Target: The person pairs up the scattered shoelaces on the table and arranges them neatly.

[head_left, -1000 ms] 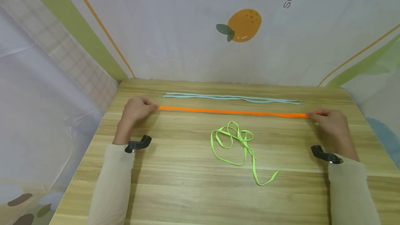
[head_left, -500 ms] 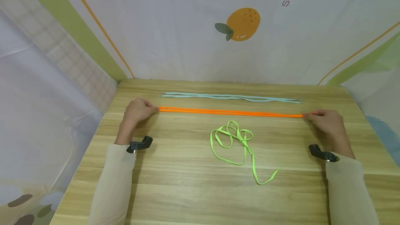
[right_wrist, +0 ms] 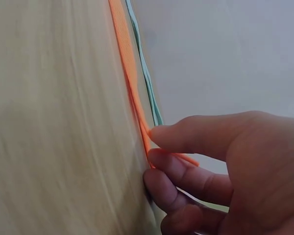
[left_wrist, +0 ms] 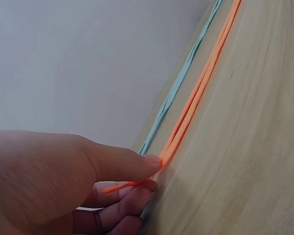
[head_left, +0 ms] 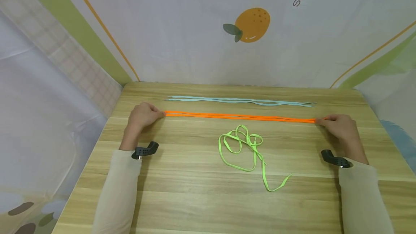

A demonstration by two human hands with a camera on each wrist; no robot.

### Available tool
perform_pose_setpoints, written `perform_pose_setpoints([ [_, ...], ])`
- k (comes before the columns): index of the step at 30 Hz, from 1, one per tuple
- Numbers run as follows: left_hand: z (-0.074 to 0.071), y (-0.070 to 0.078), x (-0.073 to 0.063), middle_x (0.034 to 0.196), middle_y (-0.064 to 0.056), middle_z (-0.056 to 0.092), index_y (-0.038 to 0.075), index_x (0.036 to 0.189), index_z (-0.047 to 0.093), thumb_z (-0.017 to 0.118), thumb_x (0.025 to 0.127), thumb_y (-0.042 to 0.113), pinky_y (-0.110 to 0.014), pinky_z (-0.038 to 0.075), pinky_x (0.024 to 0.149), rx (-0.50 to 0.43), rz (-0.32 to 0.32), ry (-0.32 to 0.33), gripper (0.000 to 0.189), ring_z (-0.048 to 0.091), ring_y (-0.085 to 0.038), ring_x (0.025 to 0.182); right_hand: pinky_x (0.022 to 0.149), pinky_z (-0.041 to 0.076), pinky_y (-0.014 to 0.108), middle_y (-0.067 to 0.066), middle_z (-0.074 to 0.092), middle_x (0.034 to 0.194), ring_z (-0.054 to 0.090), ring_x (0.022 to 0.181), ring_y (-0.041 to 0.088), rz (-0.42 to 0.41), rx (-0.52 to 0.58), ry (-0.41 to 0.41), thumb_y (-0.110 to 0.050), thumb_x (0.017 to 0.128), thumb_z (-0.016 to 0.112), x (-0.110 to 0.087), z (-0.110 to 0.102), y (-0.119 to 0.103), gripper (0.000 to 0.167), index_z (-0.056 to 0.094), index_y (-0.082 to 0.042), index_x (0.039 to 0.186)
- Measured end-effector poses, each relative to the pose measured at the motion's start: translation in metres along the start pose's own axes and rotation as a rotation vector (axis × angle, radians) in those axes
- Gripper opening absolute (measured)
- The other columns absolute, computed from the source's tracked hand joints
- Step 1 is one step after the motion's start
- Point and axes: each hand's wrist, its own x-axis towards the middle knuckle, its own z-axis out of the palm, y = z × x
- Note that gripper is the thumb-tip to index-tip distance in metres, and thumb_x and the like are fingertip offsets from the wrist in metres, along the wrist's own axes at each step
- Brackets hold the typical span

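Observation:
An orange shoelace (head_left: pixel 224 116), doubled into two near-parallel strands, stretches straight across the table between both hands. My left hand (head_left: pixel 143 114) pinches its left end between thumb and fingers; in the left wrist view a short orange tip (left_wrist: pixel 118 187) pokes out past the thumb. At the opposite end my right hand (head_left: pixel 339 124) pinches the strands, and the right wrist view shows an orange tip (right_wrist: pixel 187 159) lying across the fingers. Just behind runs a pale blue shoelace (head_left: pixel 227 100), also in two strands. In front lies a loosely tangled lime green shoelace (head_left: pixel 240 169).
The wooden table (head_left: pixel 195 205) ends at a white printed cloth (head_left: pixel 182 46) hanging behind it. A dark wrist camera (head_left: pixel 145 151) sits on the left wrist, another dark camera (head_left: pixel 336 160) on the right.
The orange strands have spread slightly apart along their length, after lying together. My right hand has shifted a little left; both hands keep their pinch. The blue and green laces stay put.

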Motion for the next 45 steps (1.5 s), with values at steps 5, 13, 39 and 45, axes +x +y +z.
perform_pose_setpoints([
  [5,-0.0009,-0.0005,-0.0009,0.12,-0.02,0.079,0.0,0.117,0.084,0.077,0.099,0.039,-0.039,0.049,0.075,-0.004,-0.004,-0.002,0.044,0.069,-0.037,0.103,0.08,0.045,0.04,0.036,0.063,0.137,0.059,0.116,0.048,-0.013,-0.035,-0.005,-0.052,0.107,0.065,-0.0009,-0.0034,0.0013,0.067,0.07,0.011,0.131],
  [13,-0.0029,-0.0008,-0.0015,0.115,-0.019,0.078,-0.001,0.116,0.083,0.078,0.1,0.036,-0.038,0.047,0.073,-0.015,-0.001,0.012,0.041,0.066,-0.033,0.095,0.082,0.046,0.041,0.04,0.057,0.143,0.057,0.123,0.056,0.0,-0.038,-0.008,-0.049,0.109,0.062,-0.0037,-0.0077,0.0036,0.069,0.065,0.015,0.136],
  [39,-0.0028,0.0013,-0.0032,0.119,-0.023,0.077,0.0,0.118,0.082,0.073,0.104,0.035,-0.04,0.049,0.073,-0.045,-0.024,0.067,0.039,0.068,-0.039,0.102,0.079,0.046,0.041,0.04,0.059,0.139,0.058,0.12,0.054,0.025,-0.037,0.016,-0.048,0.11,0.059,-0.0055,-0.0076,0.0046,0.068,0.064,0.015,0.136],
  [45,-0.0028,0.0011,-0.003,0.118,-0.022,0.077,0.001,0.118,0.082,0.072,0.104,0.034,-0.038,0.048,0.07,-0.038,-0.031,0.074,0.038,0.068,-0.038,0.098,0.079,0.046,0.04,0.04,0.057,0.143,0.057,0.123,0.055,0.033,-0.022,0.003,-0.049,0.11,0.059,-0.0058,-0.008,0.0054,0.07,0.064,0.015,0.137],
])
